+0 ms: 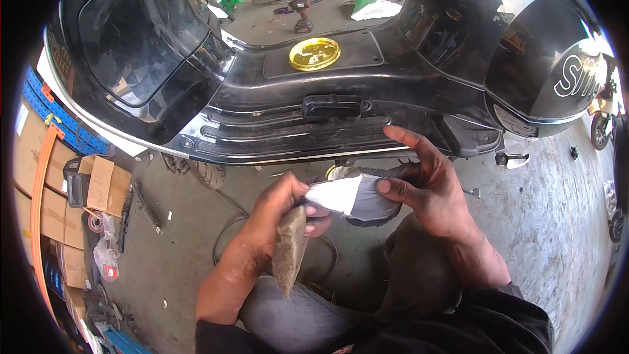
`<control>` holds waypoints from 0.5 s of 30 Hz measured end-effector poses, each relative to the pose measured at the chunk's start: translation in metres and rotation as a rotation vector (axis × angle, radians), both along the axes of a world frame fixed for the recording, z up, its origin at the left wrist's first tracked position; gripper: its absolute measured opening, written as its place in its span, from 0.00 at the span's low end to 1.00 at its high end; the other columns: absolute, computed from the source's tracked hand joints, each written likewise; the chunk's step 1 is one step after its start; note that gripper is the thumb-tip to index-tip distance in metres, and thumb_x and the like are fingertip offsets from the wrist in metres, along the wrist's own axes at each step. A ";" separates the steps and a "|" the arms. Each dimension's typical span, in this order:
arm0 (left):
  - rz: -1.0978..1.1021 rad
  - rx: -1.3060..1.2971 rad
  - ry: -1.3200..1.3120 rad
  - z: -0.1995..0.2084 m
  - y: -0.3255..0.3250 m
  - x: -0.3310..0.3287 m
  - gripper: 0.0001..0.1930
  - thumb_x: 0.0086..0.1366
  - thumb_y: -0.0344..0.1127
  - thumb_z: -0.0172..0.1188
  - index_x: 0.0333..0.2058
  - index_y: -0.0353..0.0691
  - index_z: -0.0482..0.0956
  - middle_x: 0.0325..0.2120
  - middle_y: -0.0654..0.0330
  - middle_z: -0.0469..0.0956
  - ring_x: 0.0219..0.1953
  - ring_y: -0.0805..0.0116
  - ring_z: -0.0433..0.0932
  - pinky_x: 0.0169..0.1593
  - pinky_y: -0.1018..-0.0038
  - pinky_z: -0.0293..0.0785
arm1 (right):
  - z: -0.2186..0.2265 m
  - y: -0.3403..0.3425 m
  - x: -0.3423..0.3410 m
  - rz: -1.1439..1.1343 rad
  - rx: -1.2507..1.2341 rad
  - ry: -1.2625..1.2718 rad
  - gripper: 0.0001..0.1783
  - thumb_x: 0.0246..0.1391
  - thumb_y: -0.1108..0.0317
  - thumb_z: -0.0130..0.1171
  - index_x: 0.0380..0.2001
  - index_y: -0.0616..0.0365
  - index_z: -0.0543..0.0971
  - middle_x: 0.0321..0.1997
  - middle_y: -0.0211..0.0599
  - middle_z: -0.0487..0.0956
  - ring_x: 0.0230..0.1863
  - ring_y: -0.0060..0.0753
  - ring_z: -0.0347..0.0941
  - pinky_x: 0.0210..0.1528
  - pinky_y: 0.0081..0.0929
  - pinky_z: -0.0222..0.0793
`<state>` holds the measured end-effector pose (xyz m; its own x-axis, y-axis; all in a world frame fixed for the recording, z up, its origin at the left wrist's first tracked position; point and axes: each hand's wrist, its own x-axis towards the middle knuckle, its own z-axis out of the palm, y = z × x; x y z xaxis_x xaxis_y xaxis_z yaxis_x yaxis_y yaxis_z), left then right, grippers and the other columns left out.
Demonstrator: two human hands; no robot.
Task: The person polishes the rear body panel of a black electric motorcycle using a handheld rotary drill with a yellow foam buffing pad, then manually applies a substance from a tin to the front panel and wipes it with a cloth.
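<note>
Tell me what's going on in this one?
A person works with bare hands in front of a black scooter. The left hand pinches the white end of a white-and-grey piece and also holds a rough brown slab. The right hand has its thumb on the grey end, index finger raised. A shallow yellow dish sits on the scooter's footboard. What the pieces are made of is unclear.

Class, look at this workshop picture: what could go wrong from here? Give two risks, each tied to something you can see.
1. The rough brown block might slip, since the left hand also grips the white-and-grey piece.
2. The shallow yellow dish could be knocked off if the scooter is bumped, as it appears simply set on the footboard.
</note>
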<state>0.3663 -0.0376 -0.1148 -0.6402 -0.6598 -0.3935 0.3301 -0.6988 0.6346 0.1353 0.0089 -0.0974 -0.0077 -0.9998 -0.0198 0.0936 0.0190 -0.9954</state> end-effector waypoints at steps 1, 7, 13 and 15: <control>0.006 -0.014 0.014 -0.001 -0.001 0.003 0.14 0.61 0.39 0.40 0.33 0.36 0.70 0.20 0.69 0.61 0.22 0.74 0.59 0.26 0.79 0.58 | -0.003 -0.001 0.001 -0.028 -0.031 -0.017 0.38 0.51 0.83 0.63 0.65 0.65 0.60 0.49 0.43 0.77 0.42 0.26 0.78 0.43 0.22 0.74; -0.018 -0.159 0.046 0.001 -0.001 0.005 0.12 0.64 0.41 0.42 0.32 0.40 0.70 0.19 0.70 0.62 0.21 0.77 0.61 0.26 0.79 0.57 | -0.003 0.001 -0.010 -0.138 -0.116 -0.131 0.39 0.51 0.83 0.63 0.65 0.65 0.59 0.40 0.42 0.82 0.39 0.27 0.80 0.44 0.22 0.75; 0.168 -0.214 0.032 -0.006 -0.011 -0.002 0.19 0.61 0.43 0.39 0.35 0.35 0.74 0.17 0.71 0.59 0.20 0.77 0.60 0.24 0.80 0.57 | 0.000 0.009 -0.057 -0.283 -0.235 0.021 0.36 0.51 0.82 0.63 0.63 0.64 0.63 0.39 0.40 0.82 0.37 0.23 0.78 0.40 0.17 0.71; 0.140 -0.292 0.043 -0.029 -0.028 0.043 0.19 0.63 0.42 0.41 0.37 0.34 0.76 0.18 0.69 0.63 0.22 0.72 0.66 0.28 0.74 0.65 | 0.008 0.012 -0.063 -0.303 -0.228 0.181 0.35 0.50 0.81 0.62 0.63 0.62 0.64 0.34 0.34 0.81 0.33 0.18 0.76 0.36 0.13 0.67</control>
<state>0.4093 -0.0653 -0.1435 -0.5469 -0.8237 -0.1494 0.4413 -0.4353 0.7847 0.0722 0.0207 -0.0892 -0.2852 -0.9303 0.2307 -0.1155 -0.2056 -0.9718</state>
